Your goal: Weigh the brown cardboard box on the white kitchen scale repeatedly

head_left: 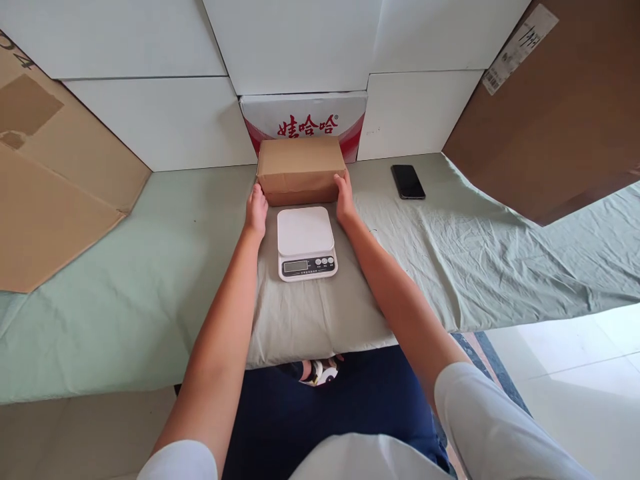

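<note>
A closed brown cardboard box (pixel 301 170) is gripped between my two hands at the back of the cloth-covered table. My left hand (pixel 257 211) presses on its left end, fingers partly hidden along the side. At the right end my right hand (pixel 345 197) holds the box, thumb on the front edge. Just in front of the box, between my forearms, lies a white digital kitchen scale (pixel 305 230). Nothing sits on its platform, and its small display looks blank. Whether the box touches the table or hovers slightly above it I cannot tell.
Behind the box stands a white and red carton (pixel 305 107) with red lettering, among white panels (pixel 295 43). A black smartphone (pixel 408 181) lies to the right. Large cardboard sheets flank the table, one left (pixel 65 180) and one right (pixel 560 113). Wrinkled pale green cloth (pixel 165 267) covers the tabletop.
</note>
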A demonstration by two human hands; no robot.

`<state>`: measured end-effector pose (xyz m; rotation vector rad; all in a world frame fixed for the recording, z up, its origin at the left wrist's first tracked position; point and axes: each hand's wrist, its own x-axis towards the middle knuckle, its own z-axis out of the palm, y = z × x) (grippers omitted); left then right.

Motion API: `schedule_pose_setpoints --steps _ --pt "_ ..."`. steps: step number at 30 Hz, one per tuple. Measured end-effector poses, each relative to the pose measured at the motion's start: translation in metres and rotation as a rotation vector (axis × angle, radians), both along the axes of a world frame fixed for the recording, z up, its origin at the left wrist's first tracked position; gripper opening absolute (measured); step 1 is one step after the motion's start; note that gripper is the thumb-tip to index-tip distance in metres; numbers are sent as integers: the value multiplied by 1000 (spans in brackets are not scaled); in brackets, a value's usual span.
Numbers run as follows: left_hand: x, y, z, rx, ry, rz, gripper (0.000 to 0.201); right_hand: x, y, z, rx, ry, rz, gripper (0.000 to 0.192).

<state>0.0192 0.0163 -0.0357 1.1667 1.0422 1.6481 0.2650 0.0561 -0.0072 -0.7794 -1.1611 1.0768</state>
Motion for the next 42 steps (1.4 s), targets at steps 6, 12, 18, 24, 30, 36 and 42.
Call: schedule_pose_setpoints --steps 6,12,18,24,30,36,42 --pt "4 -5 -6 28 0 23 107 3 5 -8 -20 -14 12 82" --pt "-1 1 -10 0 -21 31 109 2 7 -12 0 -52 17 87" --pt "-15 2 -12 -30 -24 48 113 6 12 -18 15 -64 9 95" --pt "-39 -2 -14 -37 5 54 110 21 24 -27 -137 8 -58 124" --pt "-34 -9 -8 -82 -3 78 112 24 31 -36 -167 19 -68 109" --pt "-22 -16 2 -160 -13 119 102 26 33 -38 -163 18 -42 102" --pt "-14 -17 5 -170 13 110 109 26 39 -42 -158 -4 -22 103"
